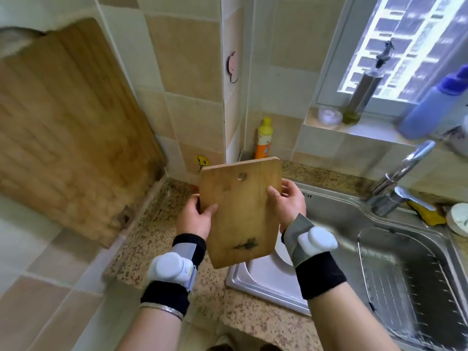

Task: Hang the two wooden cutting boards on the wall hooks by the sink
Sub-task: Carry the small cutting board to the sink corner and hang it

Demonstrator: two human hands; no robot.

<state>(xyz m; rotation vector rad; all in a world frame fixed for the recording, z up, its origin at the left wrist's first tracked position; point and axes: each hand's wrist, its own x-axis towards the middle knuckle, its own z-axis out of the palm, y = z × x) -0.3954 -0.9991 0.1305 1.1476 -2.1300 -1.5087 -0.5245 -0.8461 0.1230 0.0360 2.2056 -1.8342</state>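
Two boards are in view. Well left of the grip and above it, the large cutting board [68,138] is seen flat against the tiled wall [187,59], apparently hung already. The small cutting board [241,211] is clamped by its long edges between the left hand [196,216] and right hand [288,201], hole end up, over the granite counter [162,224] beside the steel sink [395,249]. Beyond the grip, the pink wall hook [232,65] is judged the target; the hanging hole [242,176] must be raised and threaded onto it.
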